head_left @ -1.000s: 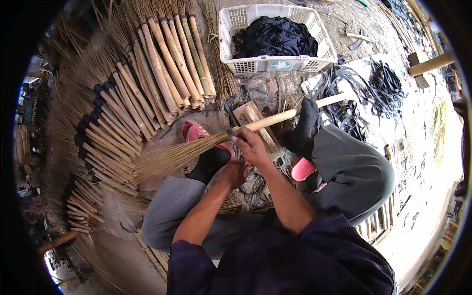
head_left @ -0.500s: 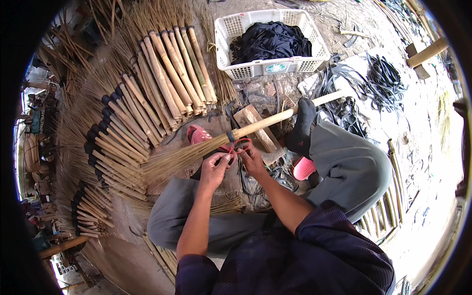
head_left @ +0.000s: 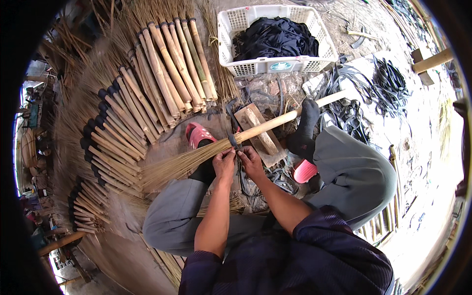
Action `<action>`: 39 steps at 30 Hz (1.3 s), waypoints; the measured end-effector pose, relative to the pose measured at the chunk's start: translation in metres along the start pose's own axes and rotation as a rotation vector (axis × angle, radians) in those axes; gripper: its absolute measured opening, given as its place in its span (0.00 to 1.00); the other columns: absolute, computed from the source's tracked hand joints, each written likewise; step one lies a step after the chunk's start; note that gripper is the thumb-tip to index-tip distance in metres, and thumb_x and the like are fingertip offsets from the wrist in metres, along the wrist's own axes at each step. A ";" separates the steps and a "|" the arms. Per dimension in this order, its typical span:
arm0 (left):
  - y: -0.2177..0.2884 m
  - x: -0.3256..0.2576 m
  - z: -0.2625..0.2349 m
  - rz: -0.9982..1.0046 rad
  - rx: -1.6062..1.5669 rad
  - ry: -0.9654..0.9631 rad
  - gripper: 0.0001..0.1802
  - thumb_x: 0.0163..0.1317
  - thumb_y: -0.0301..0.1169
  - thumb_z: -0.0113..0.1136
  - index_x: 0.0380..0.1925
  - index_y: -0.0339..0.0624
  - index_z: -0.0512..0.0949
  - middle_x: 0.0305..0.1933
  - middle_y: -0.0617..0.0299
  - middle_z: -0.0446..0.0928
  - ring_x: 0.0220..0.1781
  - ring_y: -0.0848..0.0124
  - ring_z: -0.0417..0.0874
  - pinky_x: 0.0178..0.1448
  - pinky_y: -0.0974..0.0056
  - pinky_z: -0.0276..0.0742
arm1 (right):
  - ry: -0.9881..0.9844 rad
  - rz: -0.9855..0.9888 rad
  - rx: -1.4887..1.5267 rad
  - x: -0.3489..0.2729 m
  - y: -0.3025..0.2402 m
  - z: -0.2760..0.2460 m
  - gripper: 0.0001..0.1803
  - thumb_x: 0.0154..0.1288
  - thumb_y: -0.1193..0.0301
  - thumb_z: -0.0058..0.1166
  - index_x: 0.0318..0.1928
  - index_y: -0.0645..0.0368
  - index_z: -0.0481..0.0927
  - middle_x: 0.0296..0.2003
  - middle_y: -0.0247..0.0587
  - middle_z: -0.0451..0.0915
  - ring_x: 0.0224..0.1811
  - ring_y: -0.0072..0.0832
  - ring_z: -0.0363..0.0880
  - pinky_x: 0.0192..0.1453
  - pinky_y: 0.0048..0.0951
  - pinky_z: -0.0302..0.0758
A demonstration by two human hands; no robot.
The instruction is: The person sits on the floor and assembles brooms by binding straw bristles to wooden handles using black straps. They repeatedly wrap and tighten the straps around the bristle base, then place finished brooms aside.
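A broom lies slantwise before me, its pale bamboo handle (head_left: 273, 121) running to the upper right and its thin bristles (head_left: 184, 161) fanning to the lower left. A dark band (head_left: 232, 140) wraps its neck. Just below that band, my left hand (head_left: 225, 164) is closed in a pinch. Close beside it on the right, my right hand (head_left: 251, 163) pinches too. Both hold the thin red strip, now mostly hidden by the fingers and the broom's neck. My dark-socked right foot (head_left: 309, 118) presses against the handle.
Rows of bundled brooms (head_left: 162, 73) lie at the left. A white plastic basket (head_left: 280, 66) of black strips stands at the far side. More black strips (head_left: 388, 81) are heaped at right. A wooden block (head_left: 260, 132) and a pink slipper (head_left: 305, 171) lie near the handle.
My hands have drawn closer to the broom's neck, and the red loop that showed between them has nearly vanished from sight. The view has shifted slightly.
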State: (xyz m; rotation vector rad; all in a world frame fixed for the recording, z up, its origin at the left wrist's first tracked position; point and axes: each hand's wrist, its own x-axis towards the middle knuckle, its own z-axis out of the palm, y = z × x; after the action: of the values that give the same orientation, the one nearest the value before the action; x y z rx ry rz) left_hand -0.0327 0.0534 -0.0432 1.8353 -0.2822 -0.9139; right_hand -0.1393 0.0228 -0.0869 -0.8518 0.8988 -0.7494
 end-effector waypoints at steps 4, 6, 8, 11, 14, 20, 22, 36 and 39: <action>-0.011 0.010 0.016 -0.032 -0.122 0.105 0.08 0.64 0.29 0.66 0.42 0.40 0.84 0.40 0.67 0.82 0.38 0.77 0.79 0.42 0.69 0.72 | -0.004 -0.099 -0.036 -0.005 -0.009 -0.001 0.06 0.78 0.69 0.55 0.45 0.60 0.76 0.31 0.26 0.74 0.32 0.14 0.67 0.37 0.21 0.67; -0.008 0.014 0.014 -0.049 -0.168 0.101 0.08 0.64 0.27 0.65 0.44 0.43 0.85 0.41 0.68 0.83 0.38 0.77 0.78 0.42 0.68 0.73 | 0.013 0.105 -0.115 -0.011 -0.019 0.000 0.07 0.78 0.71 0.54 0.44 0.62 0.74 0.36 0.30 0.78 0.39 0.17 0.72 0.47 0.23 0.72; 0.003 0.010 0.002 -0.119 -0.172 -0.032 0.10 0.65 0.27 0.63 0.45 0.38 0.84 0.44 0.66 0.84 0.42 0.75 0.80 0.49 0.66 0.74 | 0.009 -0.081 -0.080 -0.016 -0.032 0.001 0.07 0.77 0.71 0.55 0.44 0.61 0.75 0.36 0.30 0.77 0.39 0.18 0.71 0.46 0.25 0.71; 0.038 -0.001 -0.025 -0.028 0.232 -0.273 0.13 0.67 0.30 0.64 0.48 0.36 0.84 0.44 0.61 0.86 0.45 0.73 0.83 0.52 0.66 0.76 | 0.013 -0.143 -0.128 -0.018 -0.048 0.004 0.06 0.76 0.71 0.56 0.44 0.61 0.76 0.35 0.33 0.78 0.39 0.23 0.74 0.46 0.30 0.71; 0.083 -0.016 -0.042 0.330 0.816 -0.211 0.15 0.65 0.34 0.64 0.46 0.33 0.85 0.43 0.50 0.87 0.46 0.57 0.88 0.53 0.57 0.81 | 0.041 -0.309 -0.413 -0.013 -0.059 0.006 0.07 0.73 0.71 0.57 0.43 0.62 0.78 0.36 0.41 0.79 0.40 0.35 0.77 0.47 0.38 0.72; 0.136 0.052 0.012 0.224 1.575 -0.699 0.13 0.58 0.34 0.69 0.40 0.38 0.88 0.46 0.45 0.87 0.50 0.51 0.89 0.54 0.51 0.84 | 0.009 -0.413 -0.533 -0.008 -0.072 0.008 0.07 0.71 0.71 0.57 0.44 0.62 0.80 0.38 0.48 0.81 0.40 0.46 0.79 0.48 0.42 0.73; 0.128 0.064 0.014 0.215 1.604 -0.710 0.13 0.56 0.33 0.70 0.39 0.38 0.88 0.46 0.45 0.87 0.52 0.50 0.89 0.55 0.51 0.84 | 0.043 -0.221 -0.397 -0.006 -0.075 0.012 0.05 0.73 0.73 0.56 0.44 0.61 0.79 0.37 0.42 0.81 0.37 0.35 0.79 0.46 0.34 0.75; 0.088 0.033 0.005 0.445 1.460 -0.353 0.11 0.60 0.30 0.61 0.38 0.41 0.89 0.45 0.49 0.88 0.52 0.53 0.89 0.57 0.52 0.82 | -0.044 -0.122 0.103 -0.023 -0.082 0.025 0.05 0.78 0.70 0.52 0.45 0.59 0.74 0.38 0.31 0.78 0.42 0.17 0.73 0.53 0.23 0.70; 0.085 0.035 0.004 0.475 1.447 -0.330 0.10 0.57 0.31 0.65 0.37 0.41 0.88 0.43 0.47 0.88 0.51 0.51 0.89 0.55 0.51 0.83 | -0.039 -0.136 0.060 -0.024 -0.080 0.023 0.04 0.78 0.72 0.52 0.45 0.59 0.74 0.37 0.30 0.78 0.42 0.17 0.73 0.52 0.24 0.71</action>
State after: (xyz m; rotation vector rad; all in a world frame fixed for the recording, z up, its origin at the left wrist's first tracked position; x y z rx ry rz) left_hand 0.0057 -0.0071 0.0136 2.6129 -1.8776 -0.6509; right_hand -0.1444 0.0135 -0.0011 -0.8775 0.7860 -0.8705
